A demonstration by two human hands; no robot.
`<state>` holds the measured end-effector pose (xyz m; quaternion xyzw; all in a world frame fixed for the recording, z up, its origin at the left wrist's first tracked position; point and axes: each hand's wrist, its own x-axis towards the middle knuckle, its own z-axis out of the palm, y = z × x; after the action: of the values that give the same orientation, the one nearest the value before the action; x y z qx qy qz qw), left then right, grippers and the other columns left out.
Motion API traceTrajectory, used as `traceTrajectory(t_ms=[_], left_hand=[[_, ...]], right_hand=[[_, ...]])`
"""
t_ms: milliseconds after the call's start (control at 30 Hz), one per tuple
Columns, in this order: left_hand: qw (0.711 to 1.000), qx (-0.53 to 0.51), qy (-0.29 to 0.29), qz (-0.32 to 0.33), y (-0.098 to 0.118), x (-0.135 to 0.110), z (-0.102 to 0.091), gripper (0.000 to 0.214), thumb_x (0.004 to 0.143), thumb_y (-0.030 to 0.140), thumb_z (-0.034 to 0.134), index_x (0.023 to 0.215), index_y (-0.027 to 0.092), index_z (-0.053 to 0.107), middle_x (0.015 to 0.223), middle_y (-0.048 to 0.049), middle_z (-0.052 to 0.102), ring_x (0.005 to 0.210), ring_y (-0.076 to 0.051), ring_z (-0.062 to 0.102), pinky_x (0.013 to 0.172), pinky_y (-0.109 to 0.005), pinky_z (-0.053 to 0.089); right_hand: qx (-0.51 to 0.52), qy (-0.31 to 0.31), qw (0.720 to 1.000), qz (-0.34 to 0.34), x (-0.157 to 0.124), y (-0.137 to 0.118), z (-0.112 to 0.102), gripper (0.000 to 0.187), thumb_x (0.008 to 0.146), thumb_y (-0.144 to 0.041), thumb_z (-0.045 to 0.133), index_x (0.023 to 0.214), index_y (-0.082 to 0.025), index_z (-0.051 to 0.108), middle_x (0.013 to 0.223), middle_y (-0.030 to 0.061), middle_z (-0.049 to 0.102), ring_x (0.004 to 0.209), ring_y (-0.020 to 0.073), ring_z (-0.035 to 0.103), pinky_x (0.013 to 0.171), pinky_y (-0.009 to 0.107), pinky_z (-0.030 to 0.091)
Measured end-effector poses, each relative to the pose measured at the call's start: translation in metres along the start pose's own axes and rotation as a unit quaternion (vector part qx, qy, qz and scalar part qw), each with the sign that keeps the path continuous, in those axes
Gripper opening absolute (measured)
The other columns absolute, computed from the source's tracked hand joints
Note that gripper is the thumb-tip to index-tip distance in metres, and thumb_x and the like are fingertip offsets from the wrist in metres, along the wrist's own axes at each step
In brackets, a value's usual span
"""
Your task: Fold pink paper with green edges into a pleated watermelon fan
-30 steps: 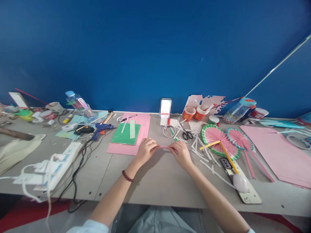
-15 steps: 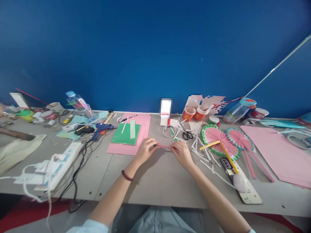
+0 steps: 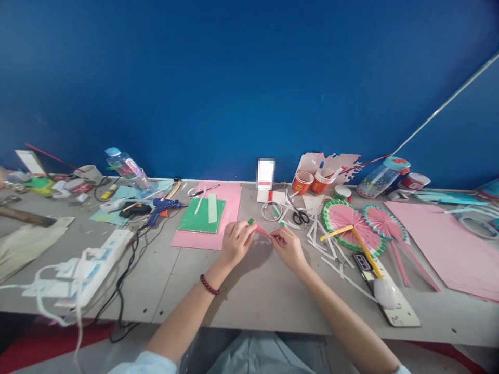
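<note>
A narrow strip of folded pink paper (image 3: 262, 230) with green at its ends spans the gap between my hands, above the table. My left hand (image 3: 237, 242) pinches its left end, where a green tip pokes out past the fingers. The fingers of my right hand (image 3: 287, 248) are closed on the other end, with a bit of green showing above them. Left of my hands lies a green paper pack (image 3: 187, 221) on a pink sheet (image 3: 233, 202). To the right are black scissors (image 3: 301, 216) and white paper strips (image 3: 317, 240).
Pink-and-green paper fans (image 3: 339, 221) lie at the right, near a phone (image 3: 401, 311). Red paper cups (image 3: 303, 183) stand by the blue wall. At the left are a blue glue gun (image 3: 160, 209), a white power strip (image 3: 105, 259), black cables and a plastic bottle (image 3: 127, 165).
My left hand has turned and risen slightly, so the pink paper strip now slants and shows more of its face. Its green left tip stands out more. My right hand barely moved.
</note>
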<state>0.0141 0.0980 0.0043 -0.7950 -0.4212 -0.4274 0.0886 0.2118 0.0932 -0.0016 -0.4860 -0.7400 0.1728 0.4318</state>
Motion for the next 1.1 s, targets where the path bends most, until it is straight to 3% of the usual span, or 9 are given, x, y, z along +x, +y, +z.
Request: traceTrajectory(t_ms=[100,167,400,500,667,767,900,1000,1100], left_hand=[[0.995,-0.061,-0.08,0.029,0.011,0.0,0.002,0.015,0.088,0.022,0.05,0.099,0.021,0.061,0.084,-0.0056,0.064,0.082,-0.018,0.058,0.074,-0.032,0.046],[0.986,-0.115,-0.119,-0.001,0.018,0.0,0.003,0.018,0.09,0.026,0.048,0.101,0.02,0.06,0.088,-0.0064,0.064,0.086,-0.019,0.059,0.075,-0.033,0.048],[0.938,-0.264,-0.128,-0.182,0.023,0.0,0.003,0.028,0.089,0.031,0.049,0.115,0.02,0.056,0.109,-0.0073,0.064,0.099,-0.018,0.059,0.085,-0.033,0.051],[0.922,-0.294,-0.139,-0.21,0.02,0.0,0.002,0.036,0.087,0.031,0.053,0.12,0.019,0.056,0.117,-0.009,0.063,0.105,-0.02,0.059,0.089,-0.036,0.051],[0.905,-0.31,-0.168,-0.238,0.018,0.001,0.0,0.044,0.083,0.035,0.058,0.124,0.019,0.056,0.124,-0.0085,0.061,0.111,-0.023,0.059,0.094,-0.04,0.05],[0.909,-0.301,-0.162,-0.239,0.016,-0.001,0.002,0.04,0.084,0.032,0.057,0.122,0.02,0.057,0.122,-0.007,0.062,0.111,-0.024,0.059,0.096,-0.041,0.049],[0.916,-0.29,-0.159,-0.226,0.011,-0.004,0.006,0.034,0.088,0.02,0.045,0.12,0.02,0.059,0.114,-0.0065,0.067,0.102,-0.02,0.064,0.088,-0.037,0.053],[0.947,-0.231,-0.152,-0.163,0.007,-0.005,0.007,0.038,0.086,0.011,0.042,0.117,0.022,0.06,0.11,-0.0057,0.068,0.099,-0.019,0.064,0.086,-0.036,0.053],[0.972,-0.162,-0.151,-0.083,0.004,-0.005,0.006,0.044,0.083,0.004,0.04,0.118,0.022,0.059,0.106,-0.0055,0.069,0.095,-0.019,0.064,0.084,-0.038,0.052]], right_hand=[[0.017,0.034,0.999,0.03,-0.002,-0.005,0.004,0.016,0.086,-0.031,0.053,0.078,-0.02,0.063,0.069,0.0025,0.058,0.06,0.0148,0.052,0.057,0.026,0.043],[0.032,0.043,0.998,0.035,-0.003,-0.009,0.006,0.017,0.086,-0.032,0.052,0.08,-0.02,0.063,0.069,0.0025,0.057,0.058,0.014,0.052,0.056,0.026,0.044],[0.09,-0.018,0.996,0.002,-0.004,-0.02,0.006,0.027,0.086,-0.025,0.05,0.11,-0.019,0.061,0.085,0.0064,0.063,0.073,0.0166,0.058,0.067,0.028,0.05],[0.094,-0.045,0.994,-0.013,-0.004,-0.017,0.004,0.033,0.09,-0.023,0.043,0.118,-0.019,0.058,0.094,0.0088,0.064,0.084,0.0182,0.059,0.073,0.03,0.05],[0.105,-0.107,0.988,-0.025,-0.005,-0.011,0.002,0.038,0.094,-0.024,0.035,0.126,-0.02,0.054,0.092,0.0078,0.064,0.08,0.0171,0.059,0.073,0.03,0.049],[0.104,-0.127,0.986,-0.037,-0.005,-0.01,0.003,0.04,0.094,-0.022,0.033,0.131,-0.022,0.049,0.093,0.007,0.064,0.077,0.0161,0.06,0.072,0.03,0.05],[0.058,-0.077,0.994,-0.046,-0.004,-0.009,0.003,0.034,0.09,-0.019,0.04,0.119,-0.021,0.057,0.089,0.0066,0.064,0.077,0.0169,0.059,0.07,0.029,0.049],[-0.008,0.0,0.999,-0.031,0.0,-0.004,-0.003,0.023,0.086,-0.019,0.045,0.101,-0.021,0.062,0.084,0.0059,0.062,0.075,0.0176,0.057,0.069,0.03,0.049],[-0.066,0.037,0.996,-0.04,0.005,0.003,-0.014,0.025,0.084,-0.02,0.048,0.107,-0.022,0.059,0.098,0.0084,0.061,0.088,0.0205,0.058,0.075,0.033,0.05]])
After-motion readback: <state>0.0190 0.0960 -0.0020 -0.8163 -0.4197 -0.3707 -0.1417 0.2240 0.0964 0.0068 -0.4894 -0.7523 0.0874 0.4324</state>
